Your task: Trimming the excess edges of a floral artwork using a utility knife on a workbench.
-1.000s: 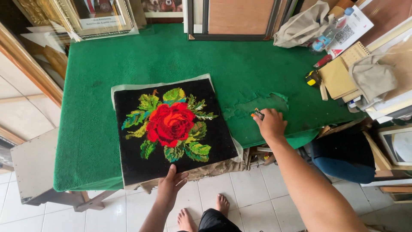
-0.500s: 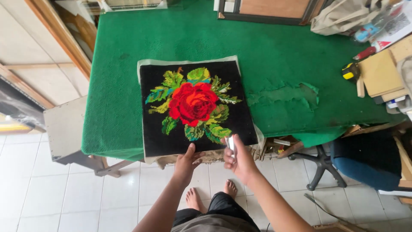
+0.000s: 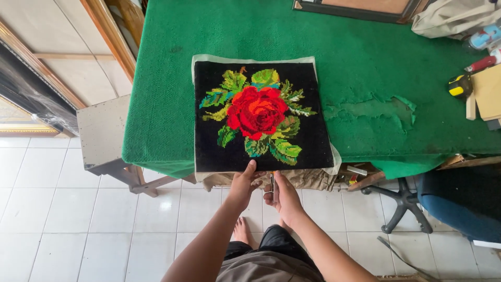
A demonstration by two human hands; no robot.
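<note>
One rose needlework panel (image 3: pixel 261 117) at frame centre on one green table (image 3: pixel 156 78), left hand (image 3: pixel 241 184) pinching its bottom edge, right hand (image 3: pixel 282 192) beside it gripping one small metal tool (image 3: pixel 272 183).

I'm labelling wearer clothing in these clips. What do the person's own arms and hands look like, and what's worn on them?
Both forearms are bare right up to the bottom edge of the picture: no sleeves show. The left hand and the right hand wear no gloves, and no watch, bracelet or ring can be made out on either. Short fingernails show on the left hand. Lower down, dark shorts and bare feet are visible.
</note>
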